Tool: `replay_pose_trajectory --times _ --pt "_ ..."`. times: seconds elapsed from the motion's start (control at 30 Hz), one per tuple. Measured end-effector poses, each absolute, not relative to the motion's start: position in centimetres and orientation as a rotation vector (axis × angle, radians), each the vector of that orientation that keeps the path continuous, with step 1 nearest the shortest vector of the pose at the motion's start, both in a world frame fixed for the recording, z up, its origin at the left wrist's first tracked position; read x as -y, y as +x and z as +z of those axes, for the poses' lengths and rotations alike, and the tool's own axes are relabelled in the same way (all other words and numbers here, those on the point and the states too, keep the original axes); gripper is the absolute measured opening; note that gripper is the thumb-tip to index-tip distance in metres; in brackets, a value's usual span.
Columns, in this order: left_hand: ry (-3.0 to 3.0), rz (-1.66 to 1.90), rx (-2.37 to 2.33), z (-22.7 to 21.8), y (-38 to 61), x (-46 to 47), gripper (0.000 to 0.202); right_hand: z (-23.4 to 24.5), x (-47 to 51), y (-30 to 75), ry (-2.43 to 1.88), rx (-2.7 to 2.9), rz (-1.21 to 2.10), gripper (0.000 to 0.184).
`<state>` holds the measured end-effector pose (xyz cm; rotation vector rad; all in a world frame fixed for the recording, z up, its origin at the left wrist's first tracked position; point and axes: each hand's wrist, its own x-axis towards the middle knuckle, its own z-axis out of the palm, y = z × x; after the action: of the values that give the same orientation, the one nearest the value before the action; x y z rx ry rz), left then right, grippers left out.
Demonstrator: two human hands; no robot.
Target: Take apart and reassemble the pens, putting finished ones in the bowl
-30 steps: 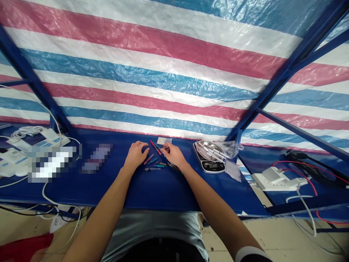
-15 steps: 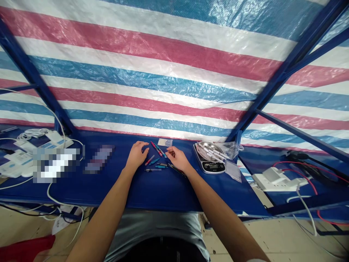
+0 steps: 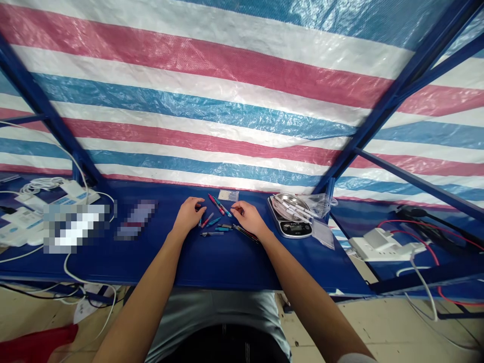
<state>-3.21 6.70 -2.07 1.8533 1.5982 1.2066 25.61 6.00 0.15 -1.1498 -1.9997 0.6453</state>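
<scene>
Several pens and pen parts lie loose on the blue table (image 3: pixel 223 262) between my hands. My left hand (image 3: pixel 188 217) rests at their left, fingers curved and apart, with a small teal piece (image 3: pixel 200 222) just below its fingertips; whether it touches the piece I cannot tell. Nearest to it are a short red pen part (image 3: pixel 207 220) and a blue pen part (image 3: pixel 214 222). On the right, my right hand (image 3: pixel 247 217) has loosely bent fingers with nothing visible in them, close to a red pen (image 3: pixel 216 203) and a teal pen (image 3: pixel 223 205). Thin dark refills (image 3: pixel 245 232) lie partly beneath its wrist.
A small clear bag (image 3: pixel 229 195) lies behind the pens. To the right stands a digital scale (image 3: pixel 296 229) with a metal bowl and white cables on it. Power strips (image 3: pixel 378 247) and wires occupy both sides. Blue frame bars and a striped sheet (image 3: pixel 212 136) rise behind.
The teal piece now shows below my left fingertips. My right hand's fingers have straightened slightly. The view has shifted a little; the other pens lie much as before.
</scene>
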Motion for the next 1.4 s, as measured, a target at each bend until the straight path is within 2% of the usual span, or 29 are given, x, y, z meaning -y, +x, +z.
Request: replay_pose_trajectory --times 0.23,0.5,0.87,1.1,1.27,1.4 --pt "1.965 1.091 -1.572 -1.0 -2.3 -6.0 0.028 1.1 -5.7 27.1 -1.049 2.161 0.792 0.022" --pt "2.036 1.005 -1.596 -1.0 -2.7 -5.9 0.032 1.7 -4.2 25.8 -0.845 2.385 0.765 0.018" --pt "2.055 1.099 -1.613 -0.7 -3.1 -6.0 0.027 2.4 -2.8 24.2 -0.758 2.522 0.455 0.010" --pt "2.201 1.177 -1.522 0.3 -2.3 -5.5 0.024 1.4 -3.8 24.6 -0.783 2.265 0.641 0.007" --pt "2.394 1.146 -1.437 1.5 0.5 -3.7 0.021 0.8 -5.4 27.0 -0.947 1.971 0.843 0.023" --pt "2.651 0.973 -1.217 1.9 4.3 -1.7 0.020 0.3 -6.6 28.1 -0.939 1.703 0.959 0.031"
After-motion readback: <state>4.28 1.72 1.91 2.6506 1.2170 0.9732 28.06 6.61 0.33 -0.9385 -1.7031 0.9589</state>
